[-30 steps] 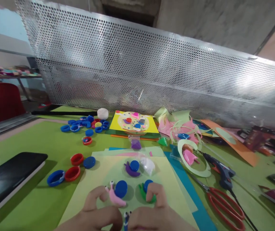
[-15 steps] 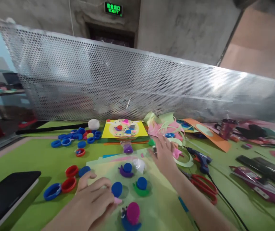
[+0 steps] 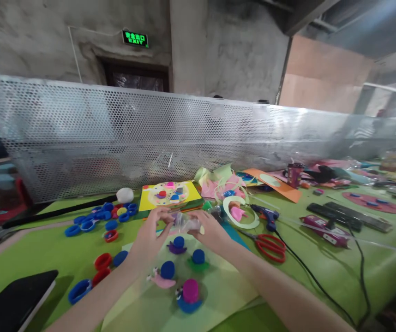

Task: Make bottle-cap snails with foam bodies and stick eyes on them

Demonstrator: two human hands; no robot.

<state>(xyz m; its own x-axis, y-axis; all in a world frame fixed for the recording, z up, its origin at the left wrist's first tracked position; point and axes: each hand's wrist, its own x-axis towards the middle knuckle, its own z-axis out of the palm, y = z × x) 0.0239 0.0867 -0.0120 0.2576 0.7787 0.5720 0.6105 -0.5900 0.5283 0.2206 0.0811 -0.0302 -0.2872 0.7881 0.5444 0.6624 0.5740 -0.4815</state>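
Both hands meet above the far part of the pale paper sheet [image 3: 132, 302]. My left hand [image 3: 151, 235] is closed, its fingers pinching a small clear plastic packet [image 3: 186, 223] with something purple and whitish showing through. My right hand [image 3: 210, 230] is closed on the packet's other side. Nearer to me on the sheet stand small snail figures made of bottle caps and clay: a purple snail [image 3: 177, 249], a green snail [image 3: 198, 263], a pink snail [image 3: 163, 279] with eyes, and a blue snail [image 3: 188, 304] with a magenta cap.
Bottle-cap rings [image 3: 87, 224] in blue and red lie to the left, near a black tablet-like object [image 3: 18, 295]. To the right are red scissors [image 3: 270, 246], a blue glue gun [image 3: 269, 216] with its cord, and paper scraps [image 3: 219, 182]. Behind stands a perforated metal screen [image 3: 132, 133].
My left hand has left the pink snail and moved forward to the packet. My right hand has come back and left to meet it. The view has turned to the right.
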